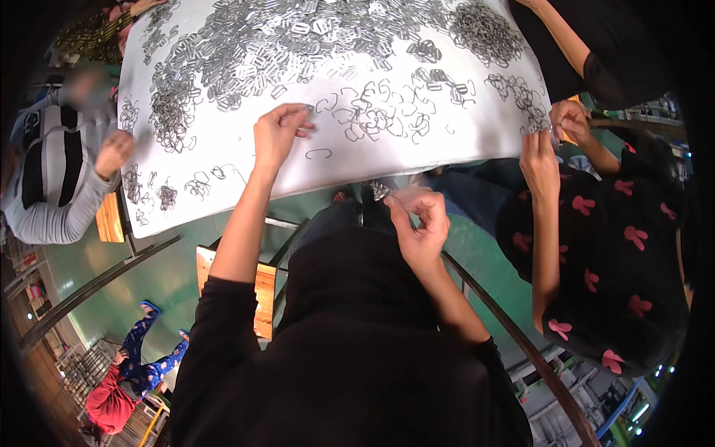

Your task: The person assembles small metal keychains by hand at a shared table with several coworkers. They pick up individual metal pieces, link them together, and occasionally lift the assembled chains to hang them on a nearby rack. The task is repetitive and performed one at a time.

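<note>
Over the white tabletop, my left hand (277, 138) is closed in a pinch beside a loose pile of bent wire hooks (372, 112). A small grey bit shows at its fingertips, too small to make out. In front of the table's near edge, my right hand (421, 223) is closed, with a small cluster of dark metal pieces (380, 190) at its thumb and fingertips. A single wire hook (319, 155) lies apart between the pile and the near edge. Beyond the pile spreads a large heap of flat slotted metal buckles (298, 48).
The white table (223, 141) also carries several smaller piles (197, 186) at the left and a dense wire heap (488, 33) at the far right. Co-workers sit close: a striped top (63, 149) at left, a pink-patterned black top (596, 246) at right. A wooden stool (264, 298) stands behind my left arm.
</note>
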`<state>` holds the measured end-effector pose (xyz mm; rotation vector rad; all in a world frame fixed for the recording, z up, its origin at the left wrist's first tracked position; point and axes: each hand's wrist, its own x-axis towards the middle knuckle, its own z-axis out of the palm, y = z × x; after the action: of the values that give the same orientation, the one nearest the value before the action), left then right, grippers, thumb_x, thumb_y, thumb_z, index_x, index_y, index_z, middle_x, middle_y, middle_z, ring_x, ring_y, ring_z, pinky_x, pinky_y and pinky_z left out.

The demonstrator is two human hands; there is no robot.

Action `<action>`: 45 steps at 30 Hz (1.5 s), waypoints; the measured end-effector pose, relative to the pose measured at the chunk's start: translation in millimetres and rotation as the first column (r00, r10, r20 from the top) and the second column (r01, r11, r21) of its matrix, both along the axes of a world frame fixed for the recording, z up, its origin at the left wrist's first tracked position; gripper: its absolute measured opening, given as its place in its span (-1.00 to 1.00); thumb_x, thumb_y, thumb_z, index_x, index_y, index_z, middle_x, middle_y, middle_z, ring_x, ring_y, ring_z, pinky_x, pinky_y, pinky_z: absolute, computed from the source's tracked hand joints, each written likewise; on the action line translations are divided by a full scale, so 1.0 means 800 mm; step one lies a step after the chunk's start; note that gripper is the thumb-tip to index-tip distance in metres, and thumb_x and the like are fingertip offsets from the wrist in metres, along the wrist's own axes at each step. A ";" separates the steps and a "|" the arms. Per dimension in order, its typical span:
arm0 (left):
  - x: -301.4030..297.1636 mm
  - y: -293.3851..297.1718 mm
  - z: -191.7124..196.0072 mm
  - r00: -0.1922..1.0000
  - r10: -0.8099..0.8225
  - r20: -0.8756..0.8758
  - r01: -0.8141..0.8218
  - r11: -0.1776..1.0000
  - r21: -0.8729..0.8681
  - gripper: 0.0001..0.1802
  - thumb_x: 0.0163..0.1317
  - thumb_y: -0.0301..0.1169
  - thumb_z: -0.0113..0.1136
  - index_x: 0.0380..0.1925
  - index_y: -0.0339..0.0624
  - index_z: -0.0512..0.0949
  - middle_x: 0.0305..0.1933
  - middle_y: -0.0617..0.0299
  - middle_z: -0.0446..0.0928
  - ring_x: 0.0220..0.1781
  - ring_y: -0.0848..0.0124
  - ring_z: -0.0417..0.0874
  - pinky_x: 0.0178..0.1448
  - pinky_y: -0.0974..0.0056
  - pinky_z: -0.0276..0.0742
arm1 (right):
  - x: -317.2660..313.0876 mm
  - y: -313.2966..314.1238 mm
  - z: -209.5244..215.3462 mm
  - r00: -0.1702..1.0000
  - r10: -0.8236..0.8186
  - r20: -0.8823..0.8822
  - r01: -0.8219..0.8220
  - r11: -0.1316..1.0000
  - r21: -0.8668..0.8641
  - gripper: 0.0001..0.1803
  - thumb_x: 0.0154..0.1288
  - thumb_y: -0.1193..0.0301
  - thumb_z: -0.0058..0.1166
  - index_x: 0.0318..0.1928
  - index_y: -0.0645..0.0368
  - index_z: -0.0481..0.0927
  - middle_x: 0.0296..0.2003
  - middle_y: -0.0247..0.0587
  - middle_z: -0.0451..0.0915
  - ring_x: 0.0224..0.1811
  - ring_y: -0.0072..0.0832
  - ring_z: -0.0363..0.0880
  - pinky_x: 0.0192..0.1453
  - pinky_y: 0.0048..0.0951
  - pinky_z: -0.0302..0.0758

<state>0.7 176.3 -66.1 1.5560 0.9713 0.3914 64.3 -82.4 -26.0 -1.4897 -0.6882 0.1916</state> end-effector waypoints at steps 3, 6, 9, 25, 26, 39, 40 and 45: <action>-0.005 -0.049 0.031 0.989 -0.026 0.148 0.065 0.963 -0.263 -0.78 0.24 -0.52 0.16 -0.14 -0.36 0.59 -0.25 0.12 0.66 -0.16 0.43 0.68 -0.07 0.42 0.58 | -0.006 0.003 -0.002 0.999 -0.044 0.028 0.045 0.998 -0.042 -0.75 0.10 0.70 0.21 -0.31 0.24 0.39 -0.36 -0.15 0.62 -0.37 -0.56 0.62 -0.29 -0.59 0.55; -0.010 -0.090 0.061 0.978 -0.127 0.165 0.158 0.968 -0.194 -0.76 0.23 -0.55 0.17 -0.09 -0.37 0.56 -0.25 0.15 0.65 -0.14 0.46 0.67 -0.03 0.42 0.55 | -0.011 0.006 -0.001 0.997 -0.055 0.051 0.058 0.995 -0.075 -0.76 0.12 0.71 0.18 -0.29 0.24 0.38 -0.35 -0.16 0.61 -0.36 -0.55 0.62 -0.25 -0.57 0.56; -0.010 -0.124 0.082 0.951 -0.059 0.303 0.136 0.961 -0.241 -0.71 0.18 -0.62 0.20 -0.06 -0.34 0.54 -0.22 0.16 0.65 -0.17 0.51 0.66 -0.06 0.44 0.56 | -0.015 0.010 0.002 1.000 -0.028 0.002 0.028 0.997 -0.074 -0.73 0.14 0.74 0.15 -0.28 0.25 0.33 -0.31 -0.15 0.58 -0.29 -0.54 0.62 -0.19 -0.55 0.57; -0.014 -0.166 0.101 0.966 -0.196 0.167 0.172 0.974 0.147 -0.85 0.05 -0.57 0.33 -0.32 -0.25 0.67 -0.31 0.18 0.68 -0.19 0.49 0.67 -0.08 0.39 0.53 | 0.009 0.000 -0.008 0.975 -0.084 0.206 0.116 0.982 -0.149 -0.83 0.17 0.59 0.19 -0.28 0.26 0.44 -0.36 -0.16 0.58 -0.41 -0.44 0.61 -0.35 -0.50 0.55; -0.014 -0.166 0.102 0.967 -0.205 0.151 0.184 0.973 0.143 -0.85 0.05 -0.57 0.33 -0.33 -0.25 0.67 -0.31 0.19 0.68 -0.21 0.49 0.66 -0.09 0.39 0.53 | 0.020 -0.007 -0.014 0.977 -0.107 0.184 0.143 0.970 -0.197 -0.84 0.18 0.57 0.18 -0.27 0.26 0.46 -0.36 -0.16 0.58 -0.39 -0.42 0.60 -0.34 -0.48 0.55; -0.004 -0.176 0.098 0.963 -0.223 0.149 0.217 0.974 0.059 -0.86 0.07 -0.61 0.29 -0.33 -0.24 0.66 -0.31 0.23 0.66 -0.25 0.48 0.65 -0.12 0.42 0.51 | 0.238 0.017 -0.118 0.927 -0.137 0.349 0.375 0.296 -0.879 -0.80 0.22 0.33 0.11 -0.25 0.19 0.60 -0.20 -0.07 0.58 -0.16 -0.13 0.60 -0.07 -0.14 0.50; -0.004 -0.177 0.097 0.966 -0.212 0.149 0.211 0.977 0.021 -0.86 0.08 -0.61 0.29 -0.32 -0.24 0.66 -0.31 0.22 0.65 -0.25 0.48 0.65 -0.12 0.42 0.51 | 0.239 0.018 -0.119 0.938 -0.136 0.318 0.346 0.333 -0.877 -0.81 0.22 0.35 0.11 -0.25 0.21 0.59 -0.21 -0.06 0.59 -0.16 -0.12 0.59 -0.07 -0.15 0.49; -0.009 -0.180 0.093 0.961 -0.227 0.160 0.238 0.970 -0.053 -0.84 0.16 -0.63 0.21 -0.23 -0.31 0.62 -0.22 0.19 0.62 -0.19 0.47 0.64 -0.04 0.42 0.50 | 0.212 0.017 -0.103 0.980 -0.196 0.043 0.177 0.745 -0.643 -0.88 0.24 0.47 0.07 -0.28 0.29 0.52 -0.32 -0.02 0.59 -0.25 -0.14 0.58 -0.12 -0.20 0.47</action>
<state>-6.5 32.1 8.0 1.5310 0.6678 0.3021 233.8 -68.6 -108.6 -2.2099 -0.4553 0.3157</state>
